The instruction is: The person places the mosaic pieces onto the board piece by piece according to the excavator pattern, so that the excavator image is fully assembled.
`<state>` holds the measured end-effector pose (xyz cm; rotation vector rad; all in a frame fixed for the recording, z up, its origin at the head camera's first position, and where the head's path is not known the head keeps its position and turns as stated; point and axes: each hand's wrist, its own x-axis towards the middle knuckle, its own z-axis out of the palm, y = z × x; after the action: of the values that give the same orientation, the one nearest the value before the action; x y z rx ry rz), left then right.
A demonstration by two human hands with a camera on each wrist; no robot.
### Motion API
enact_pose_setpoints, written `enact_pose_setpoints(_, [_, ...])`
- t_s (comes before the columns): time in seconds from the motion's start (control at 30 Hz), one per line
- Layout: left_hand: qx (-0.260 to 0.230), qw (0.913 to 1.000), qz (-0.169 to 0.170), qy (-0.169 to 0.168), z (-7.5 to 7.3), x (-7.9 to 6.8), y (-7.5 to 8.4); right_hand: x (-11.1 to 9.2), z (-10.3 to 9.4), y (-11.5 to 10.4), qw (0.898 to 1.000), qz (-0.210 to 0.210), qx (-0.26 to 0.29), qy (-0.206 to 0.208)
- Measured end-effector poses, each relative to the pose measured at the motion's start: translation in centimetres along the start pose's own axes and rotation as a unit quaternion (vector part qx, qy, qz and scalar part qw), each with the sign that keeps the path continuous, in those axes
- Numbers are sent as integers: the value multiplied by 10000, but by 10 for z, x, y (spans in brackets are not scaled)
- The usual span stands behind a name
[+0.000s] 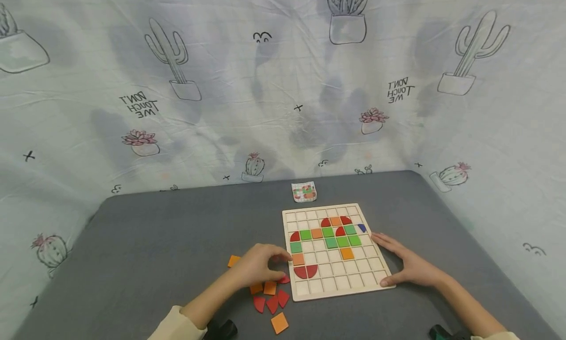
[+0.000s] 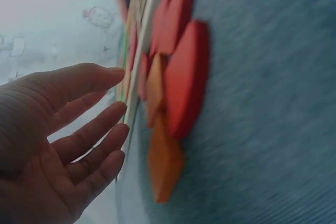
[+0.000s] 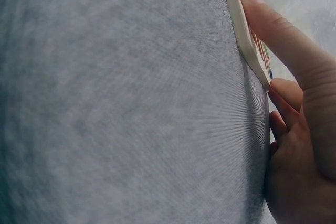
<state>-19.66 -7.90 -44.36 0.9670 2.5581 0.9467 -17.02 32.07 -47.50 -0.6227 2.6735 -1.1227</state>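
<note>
A pale wooden grid board (image 1: pixel 331 284) lies on the grey table, with red rounded pieces and green and orange squares in several of its cells. A blue piece (image 1: pixel 361 228) sits near its right edge. My left hand (image 1: pixel 257 265) hovers at the board's left edge, above the loose pieces; in the left wrist view its fingers (image 2: pixel 100 129) are spread and hold nothing. Against the board's right side rests my right hand (image 1: pixel 409 267), its thumb on the near right corner and its fingers farther up the edge.
Loose red quarter-round pieces (image 1: pixel 272 304) and orange squares (image 1: pixel 279 323) lie left of the board, some hidden under the left hand. Behind the board is a small patterned card (image 1: pixel 304 192). A printed cloth (image 1: pixel 274 74) hangs around the table (image 1: pixel 177 241).
</note>
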Motion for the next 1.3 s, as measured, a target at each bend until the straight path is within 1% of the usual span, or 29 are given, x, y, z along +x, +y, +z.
enact_pose_setpoints(0.17, [-25, 9999, -46, -89, 10, -5, 1, 0, 1, 1, 10000, -3, 22, -6])
enact_pose_setpoints(0.37, [-114, 9999, -76, 57, 15, -8, 2, 0, 2, 2, 10000, 1, 52, 6])
enact_pose_setpoints(0.57, [-158, 9997, 92, 175, 17, -10, -2, 0, 2, 3, 10000, -1, 71, 19])
enact_pose_setpoints(0.77, [-114, 9994, 148, 286, 20, -13, -5, 0, 4, 6, 10000, -25, 57, 31])
enact_pose_setpoints(1.0, [-101, 9995, 62, 297, 22, -13, -5, 0, 5, 6, 10000, -32, -12, 61])
enact_pose_setpoints(1.17, [-249, 9991, -72, 329, 21, -13, -4, 0, 5, 7, 10000, -55, -3, 66])
enact_pose_setpoints(1.3, [-182, 9992, -67, 356, 20, -13, -3, 0, 5, 6, 10000, -41, 30, 64])
